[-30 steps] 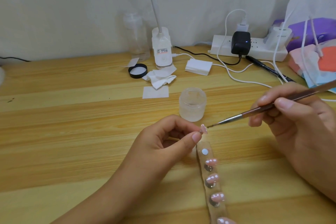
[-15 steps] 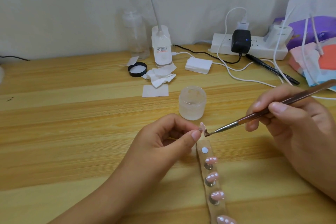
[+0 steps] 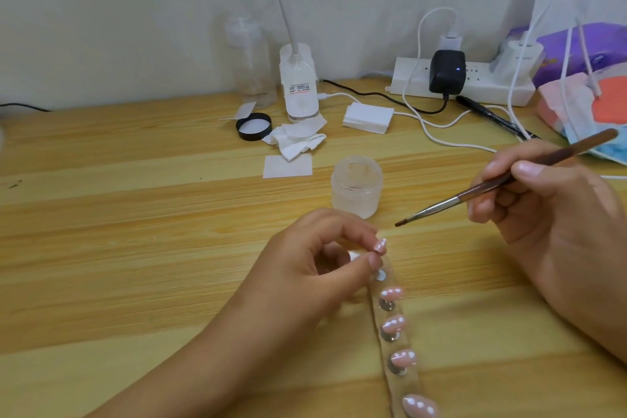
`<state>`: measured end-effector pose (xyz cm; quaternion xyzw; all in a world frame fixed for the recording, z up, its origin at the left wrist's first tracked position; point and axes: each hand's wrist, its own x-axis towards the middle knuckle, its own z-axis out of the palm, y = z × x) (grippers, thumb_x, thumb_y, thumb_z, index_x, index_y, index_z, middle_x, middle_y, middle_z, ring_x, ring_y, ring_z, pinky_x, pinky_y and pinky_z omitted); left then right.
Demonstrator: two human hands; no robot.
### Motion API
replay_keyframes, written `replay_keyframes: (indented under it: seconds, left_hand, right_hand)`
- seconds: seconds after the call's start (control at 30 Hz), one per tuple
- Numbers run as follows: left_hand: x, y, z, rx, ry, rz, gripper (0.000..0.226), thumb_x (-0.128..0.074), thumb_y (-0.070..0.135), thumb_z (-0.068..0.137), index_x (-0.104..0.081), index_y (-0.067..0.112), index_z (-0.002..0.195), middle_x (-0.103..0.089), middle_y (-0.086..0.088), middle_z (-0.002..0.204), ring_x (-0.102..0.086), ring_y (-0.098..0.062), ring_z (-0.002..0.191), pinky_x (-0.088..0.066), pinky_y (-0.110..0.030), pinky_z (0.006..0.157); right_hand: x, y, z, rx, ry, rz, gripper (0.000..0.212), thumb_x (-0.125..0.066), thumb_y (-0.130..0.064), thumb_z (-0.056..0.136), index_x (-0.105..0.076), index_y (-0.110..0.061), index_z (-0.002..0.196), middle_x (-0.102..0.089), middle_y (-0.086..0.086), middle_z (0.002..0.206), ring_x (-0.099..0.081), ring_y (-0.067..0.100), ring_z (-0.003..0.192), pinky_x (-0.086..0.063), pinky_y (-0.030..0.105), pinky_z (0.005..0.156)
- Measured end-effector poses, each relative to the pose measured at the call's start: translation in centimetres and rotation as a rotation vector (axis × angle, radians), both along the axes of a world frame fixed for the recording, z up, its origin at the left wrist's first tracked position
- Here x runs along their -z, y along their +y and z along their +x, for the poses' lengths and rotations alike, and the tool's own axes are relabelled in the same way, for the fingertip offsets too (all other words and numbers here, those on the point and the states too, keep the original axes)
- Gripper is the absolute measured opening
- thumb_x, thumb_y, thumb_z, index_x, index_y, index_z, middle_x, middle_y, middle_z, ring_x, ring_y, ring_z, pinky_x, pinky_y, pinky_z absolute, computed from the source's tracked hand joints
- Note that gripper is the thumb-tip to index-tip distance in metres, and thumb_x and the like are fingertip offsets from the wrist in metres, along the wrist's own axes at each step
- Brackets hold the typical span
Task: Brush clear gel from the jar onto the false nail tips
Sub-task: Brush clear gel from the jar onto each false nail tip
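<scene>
My left hand pinches one pink false nail tip between thumb and forefinger, just above the far end of a clear holder strip. Several more pink tips sit on metal studs along that strip. My right hand grips a thin brown brush like a pen. Its bristle end hangs in the air to the right of and above the pinched tip, apart from it. The open frosted gel jar stands just behind my left hand.
A black jar lid, crumpled wipes and a flat white pad lie behind the jar. Farther back stand a lamp base, a clear bottle, a power strip with cables, and bags at right.
The brush touched the pinched tip half a second ago and has since lifted up and to the right. My left hand lowered the tip slightly toward the strip's end.
</scene>
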<state>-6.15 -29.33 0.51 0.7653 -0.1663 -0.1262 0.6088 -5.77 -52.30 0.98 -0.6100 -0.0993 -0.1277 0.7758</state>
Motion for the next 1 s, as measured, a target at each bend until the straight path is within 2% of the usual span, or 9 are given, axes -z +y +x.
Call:
replay_keyframes:
  seconds: [0.07, 0.17, 0.37, 0.47, 0.6, 0.7, 0.8, 0.9, 1.0]
  left_hand:
    - [-0.2, -0.2, 0.0, 0.007, -0.042, 0.046, 0.014, -0.075, 0.013, 0.082, -0.074, 0.027, 0.081, -0.063, 0.018, 0.103, -0.049, -0.004, 0.057, -0.044, -0.015, 0.053]
    - [-0.2, -0.3, 0.0, 0.024, -0.049, 0.090, 0.015, -0.075, 0.015, 0.082, -0.074, 0.029, 0.079, -0.058, 0.023, 0.103, -0.047, -0.003, 0.057, -0.043, -0.013, 0.055]
    - [-0.2, -0.3, -0.4, -0.015, -0.128, 0.141, 0.009, -0.076, 0.022, 0.080, -0.072, 0.030, 0.081, -0.054, 0.022, 0.103, -0.047, -0.005, 0.059, -0.040, -0.010, 0.056]
    - [-0.1, 0.4, -1.2, -0.046, -0.224, 0.230, 0.011, -0.077, 0.026, 0.080, -0.068, 0.032, 0.082, -0.048, 0.020, 0.099, -0.046, -0.001, 0.057, -0.035, -0.007, 0.055]
    - [-0.1, 0.7, -2.1, 0.009, -0.254, 0.313, 0.015, -0.070, 0.042, 0.072, -0.069, 0.043, 0.087, -0.048, 0.021, 0.102, -0.047, 0.009, 0.070, -0.035, -0.006, 0.066]
    - [0.0, 0.3, -2.1, 0.009, -0.246, 0.323, 0.016, -0.078, 0.046, 0.074, -0.071, 0.042, 0.088, -0.049, 0.020, 0.099, -0.047, 0.007, 0.077, -0.035, -0.009, 0.067]
    - [0.0, 0.1, -1.8, -0.008, -0.203, 0.286, 0.017, -0.073, 0.052, 0.071, -0.072, 0.041, 0.085, -0.050, 0.019, 0.096, -0.051, 0.001, 0.085, -0.035, -0.014, 0.070]
    - [-0.2, 0.0, -1.7, -0.009, -0.197, 0.288, 0.021, -0.070, 0.058, 0.070, -0.072, 0.042, 0.083, -0.050, 0.018, 0.095, -0.049, 0.004, 0.075, -0.033, -0.014, 0.065]
    - [-0.1, 0.0, -1.9, -0.015, -0.227, 0.304, 0.025, -0.073, 0.060, 0.070, -0.071, 0.039, 0.083, -0.050, 0.015, 0.096, -0.050, -0.001, 0.074, -0.033, -0.014, 0.065]
  right_hand:
    - [0.0, 0.0, 0.0, -0.005, -0.002, 0.003, 0.039, -0.038, -0.009, 0.085, -0.071, -0.022, 0.069, -0.061, 0.002, 0.060, -0.059, 0.014, 0.056, -0.050, 0.018, 0.057]
    - [0.1, 0.0, 0.0, -0.006, -0.004, 0.007, 0.038, -0.039, -0.009, 0.085, -0.071, -0.022, 0.070, -0.061, 0.002, 0.060, -0.060, 0.014, 0.057, -0.050, 0.019, 0.058]
    - [0.1, -0.1, 0.0, 0.006, -0.012, 0.008, 0.037, -0.040, -0.010, 0.087, -0.072, -0.023, 0.074, -0.061, 0.002, 0.060, -0.060, 0.015, 0.059, -0.050, 0.019, 0.059]
    - [0.0, -0.2, 0.0, 0.019, -0.009, 0.019, 0.027, -0.047, -0.016, 0.086, -0.072, -0.023, 0.081, -0.060, 0.002, 0.062, -0.059, 0.015, 0.061, -0.049, 0.020, 0.059]
    - [-0.1, -0.1, -0.1, 0.038, -0.008, 0.003, 0.018, -0.054, -0.026, 0.083, -0.072, -0.023, 0.082, -0.061, 0.002, 0.064, -0.059, 0.015, 0.062, -0.050, 0.020, 0.060]
    - [-0.1, 0.0, -0.2, 0.031, -0.017, -0.009, 0.020, -0.054, -0.027, 0.084, -0.073, -0.022, 0.080, -0.061, 0.002, 0.062, -0.058, 0.015, 0.061, -0.049, 0.020, 0.059]
    - [0.1, -0.1, -0.1, 0.017, -0.005, 0.014, 0.030, -0.047, -0.021, 0.091, -0.074, -0.021, 0.079, -0.062, 0.002, 0.062, -0.059, 0.014, 0.060, -0.048, 0.019, 0.058]
    - [0.1, -0.2, 0.3, -0.009, 0.036, 0.022, 0.045, -0.034, -0.021, 0.093, -0.076, -0.020, 0.079, -0.064, 0.003, 0.063, -0.060, 0.013, 0.061, -0.048, 0.018, 0.057]
    - [0.3, -0.3, 0.4, 0.000, 0.040, -0.004, 0.046, -0.033, -0.022, 0.093, -0.077, -0.020, 0.081, -0.066, 0.004, 0.065, -0.060, 0.014, 0.062, -0.048, 0.018, 0.057]
